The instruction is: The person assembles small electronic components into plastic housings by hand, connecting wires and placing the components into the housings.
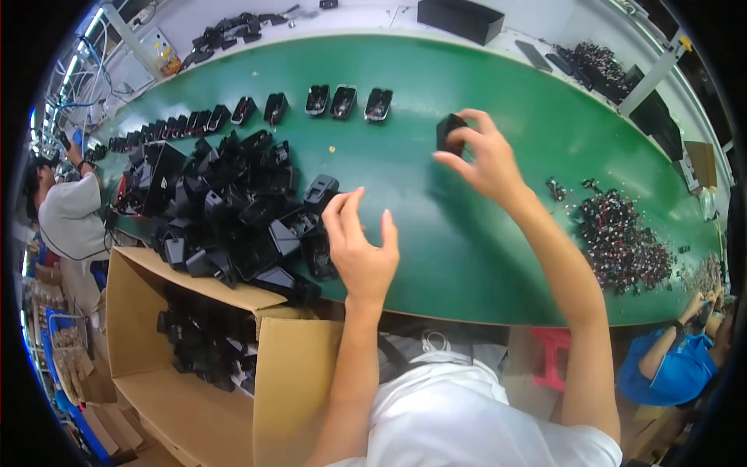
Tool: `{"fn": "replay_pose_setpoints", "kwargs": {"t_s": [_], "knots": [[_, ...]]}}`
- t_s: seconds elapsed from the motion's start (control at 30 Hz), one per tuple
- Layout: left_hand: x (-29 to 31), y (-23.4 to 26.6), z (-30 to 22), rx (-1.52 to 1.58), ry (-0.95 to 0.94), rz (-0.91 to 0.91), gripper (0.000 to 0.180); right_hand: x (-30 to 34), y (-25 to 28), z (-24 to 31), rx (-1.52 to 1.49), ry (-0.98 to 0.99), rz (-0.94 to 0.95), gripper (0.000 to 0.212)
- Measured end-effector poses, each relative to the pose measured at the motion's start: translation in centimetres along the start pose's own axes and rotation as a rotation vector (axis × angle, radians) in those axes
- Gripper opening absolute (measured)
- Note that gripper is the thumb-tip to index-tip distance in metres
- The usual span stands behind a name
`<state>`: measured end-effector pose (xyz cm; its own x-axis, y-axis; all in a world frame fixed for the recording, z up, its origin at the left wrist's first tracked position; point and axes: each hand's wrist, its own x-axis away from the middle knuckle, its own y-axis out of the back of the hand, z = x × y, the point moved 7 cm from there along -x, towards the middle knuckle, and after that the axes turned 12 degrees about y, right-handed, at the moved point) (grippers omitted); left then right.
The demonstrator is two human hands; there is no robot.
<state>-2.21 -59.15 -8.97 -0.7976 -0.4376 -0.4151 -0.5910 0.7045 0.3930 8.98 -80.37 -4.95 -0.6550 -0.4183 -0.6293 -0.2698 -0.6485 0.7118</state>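
Observation:
My right hand (486, 159) is raised over the far middle of the green table. Its thumb and fingers pinch a small black plastic casing (450, 132). My left hand (360, 249) hovers at the right edge of the heap, thumb and fingers spread, with nothing in them. Just beyond its fingertips is a grey-black casing (320, 189). The heap of loose black casings (233, 206) spreads to its left. Along the far side runs a row of open casings; the nearest to my right hand is an upright casing (378, 104) with small parts and wires inside.
A pile of small wired parts (622, 241) covers the table's right side. An open cardboard box (299, 373) with more black parts stands against the near edge. Co-workers sit at left (74, 206) and right (669, 362). A black box (459, 19) rests on the back ledge.

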Motion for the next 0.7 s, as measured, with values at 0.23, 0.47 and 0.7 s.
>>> {"fn": "replay_pose_setpoints", "kwargs": {"t_s": [0.23,0.47,0.7], "knots": [[0.1,0.4,-0.4,-0.381,-0.050,-0.085,0.051,-5.3,-8.8,-7.2,0.221,0.022,0.093,0.035],[-1.0,-0.7,1.8,-0.481,-0.074,0.131,0.057,-4.1,-5.3,-5.8,0.255,0.099,0.006,0.040],[-0.1,-1.4,0.2,-0.467,-0.099,0.244,0.048,6.2,11.0,-6.4,0.397,-0.241,0.256,0.026]]}}
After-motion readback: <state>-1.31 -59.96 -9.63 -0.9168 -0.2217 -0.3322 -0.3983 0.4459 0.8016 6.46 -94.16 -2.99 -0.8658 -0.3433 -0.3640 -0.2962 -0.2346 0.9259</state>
